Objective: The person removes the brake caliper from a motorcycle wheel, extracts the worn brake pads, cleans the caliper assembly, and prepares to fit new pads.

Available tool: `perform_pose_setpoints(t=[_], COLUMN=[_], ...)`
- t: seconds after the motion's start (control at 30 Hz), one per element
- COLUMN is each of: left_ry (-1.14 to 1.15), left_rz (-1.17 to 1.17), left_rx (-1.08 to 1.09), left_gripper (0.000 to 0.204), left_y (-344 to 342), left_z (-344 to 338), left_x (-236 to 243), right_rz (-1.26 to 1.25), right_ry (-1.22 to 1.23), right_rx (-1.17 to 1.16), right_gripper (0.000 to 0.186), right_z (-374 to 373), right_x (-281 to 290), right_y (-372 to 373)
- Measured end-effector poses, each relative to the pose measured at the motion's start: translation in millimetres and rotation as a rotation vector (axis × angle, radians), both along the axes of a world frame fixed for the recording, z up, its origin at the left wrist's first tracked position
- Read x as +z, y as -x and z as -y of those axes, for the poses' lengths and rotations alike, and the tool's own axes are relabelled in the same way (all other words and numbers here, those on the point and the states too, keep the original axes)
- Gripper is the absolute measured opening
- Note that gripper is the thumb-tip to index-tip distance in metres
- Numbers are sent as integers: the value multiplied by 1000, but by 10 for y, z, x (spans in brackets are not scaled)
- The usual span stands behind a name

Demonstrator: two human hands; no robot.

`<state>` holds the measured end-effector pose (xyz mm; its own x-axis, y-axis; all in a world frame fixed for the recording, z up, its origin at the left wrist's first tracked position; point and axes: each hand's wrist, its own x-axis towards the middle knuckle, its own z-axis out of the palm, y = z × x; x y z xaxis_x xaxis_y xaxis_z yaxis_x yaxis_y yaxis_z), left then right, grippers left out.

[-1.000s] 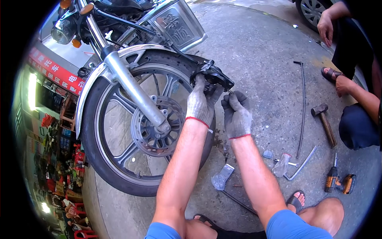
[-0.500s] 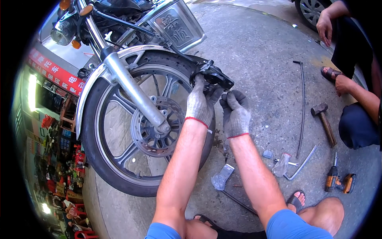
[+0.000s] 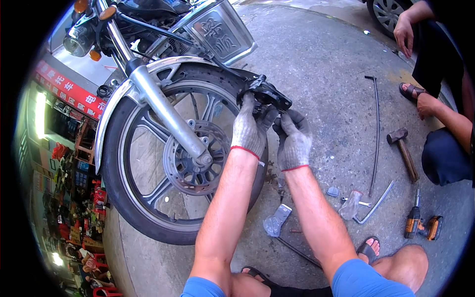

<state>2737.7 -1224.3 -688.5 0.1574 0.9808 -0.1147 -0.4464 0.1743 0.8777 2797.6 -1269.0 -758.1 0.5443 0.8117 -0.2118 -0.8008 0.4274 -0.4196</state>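
A black brake caliper [image 3: 266, 93] hangs from a hose beside the motorcycle's front wheel [image 3: 132, 212], right of the brake disc [image 3: 179, 163]. My left hand [image 3: 247, 129], in a grimy knitted glove, grips the caliper from below, its fingers partly hidden behind it. Just to the right, my right hand [image 3: 295, 141], gloved alike, has thumb and forefinger pinched on a small metal piece at the caliper's lower end; the piece is too small to make out clearly.
A co-worker [image 3: 445, 148] crouches at right. On the concrete lie a hammer [image 3: 406, 157], long bar [image 3: 374, 128], drill [image 3: 413, 222], L-shaped wrench [image 3: 376, 203] and bagged parts [image 3: 274, 222]. A car wheel [image 3: 383, 14] is top right; a cluttered shop [image 3: 69, 198] is at left.
My right hand has moved a little left and up toward the caliper. My left hand stays on the caliper with little visible movement.
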Motion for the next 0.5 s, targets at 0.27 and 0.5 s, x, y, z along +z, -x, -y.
perform_pose_setpoints(t=[0.27,0.5], left_ry=[19,10], left_rz=[6,17], left_rx=[23,-28], left_gripper=[30,28], left_y=[-12,50], left_z=[25,-18], left_x=[6,-40], right_rz=[50,158], right_ry=[42,88], right_rx=[0,-11], right_gripper=[22,22], right_z=[-35,-17], right_x=[-7,11], right_y=[-3,33])
